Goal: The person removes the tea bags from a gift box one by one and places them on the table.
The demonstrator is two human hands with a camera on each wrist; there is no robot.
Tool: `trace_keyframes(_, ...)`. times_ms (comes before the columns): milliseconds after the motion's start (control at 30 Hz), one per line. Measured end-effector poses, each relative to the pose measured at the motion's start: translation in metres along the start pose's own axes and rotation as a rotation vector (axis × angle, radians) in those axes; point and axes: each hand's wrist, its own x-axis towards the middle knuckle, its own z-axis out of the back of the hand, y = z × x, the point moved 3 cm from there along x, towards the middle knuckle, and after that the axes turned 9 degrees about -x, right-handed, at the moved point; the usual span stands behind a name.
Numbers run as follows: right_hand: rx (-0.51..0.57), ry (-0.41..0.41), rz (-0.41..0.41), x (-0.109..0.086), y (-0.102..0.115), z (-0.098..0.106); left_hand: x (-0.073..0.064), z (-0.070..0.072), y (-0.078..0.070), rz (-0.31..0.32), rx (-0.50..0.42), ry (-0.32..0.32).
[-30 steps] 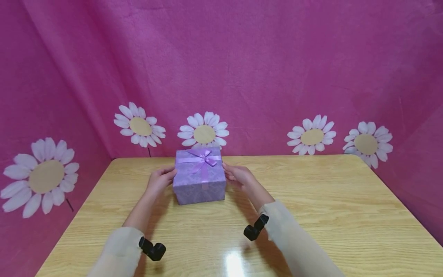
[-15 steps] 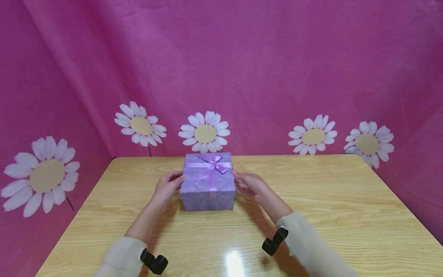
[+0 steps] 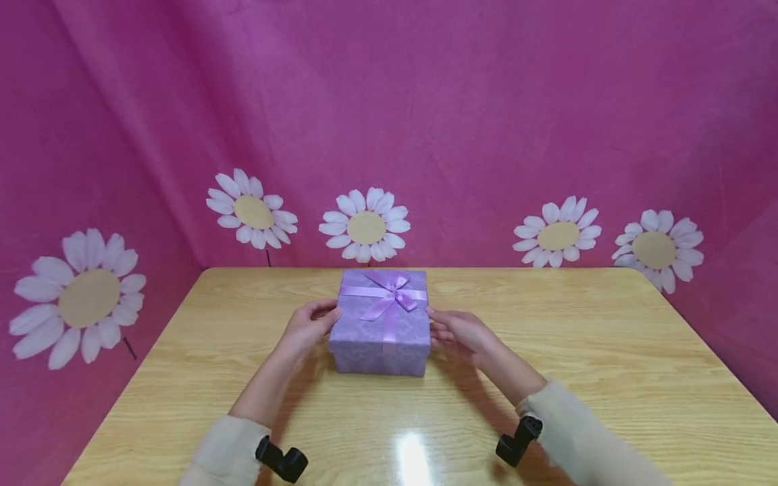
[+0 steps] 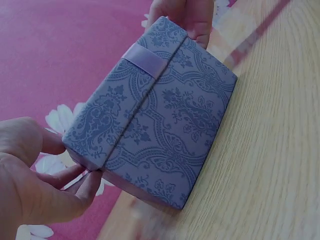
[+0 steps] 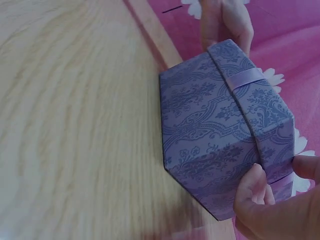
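Note:
A purple gift box (image 3: 381, 356) with a damask pattern stands at the table's middle, towards the back edge. Its lid (image 3: 365, 324) is on, crossed by a lilac ribbon (image 3: 390, 327) tied in a bow (image 3: 395, 295). My left hand (image 3: 308, 329) grips the box's left side, and the left wrist view has those fingertips (image 4: 90, 187) at the lid's lower edge. On the opposite side my right hand (image 3: 464, 332) holds the box. In the right wrist view the thumb (image 5: 306, 166) is at the lid and curled fingers (image 5: 252, 187) press just below it.
A light wooden table (image 3: 608, 351) spreads around the box, with a bright light reflection near the front. Behind and beside it hangs a magenta curtain (image 3: 456, 121) printed with several white daisies. Black camera mounts (image 3: 282, 460) sit on both sleeves.
Both hands have moved the gift box to the right and nearer to me, and it has turned to face more squarely forward. The grip on both sides stays the same.

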Motion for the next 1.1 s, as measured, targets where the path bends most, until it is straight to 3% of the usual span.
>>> trace_keyframes(433, 0.048, 0.039, -0.008, -0.023, -0.012, 0.012, -0.018, -0.012, 0.004, 0.011, -0.095, 0.026)
trace_keyframes(700, 0.024, 0.039, -0.007, -0.036, -0.013, 0.014, -0.03, -0.015, 0.008, 0.026, -0.097, 0.038)
trace_keyframes(1100, -0.031, 0.056, -0.005, -0.05, -0.017, 0.024, -0.043, -0.019, 0.012, 0.153, -0.212, 0.101)
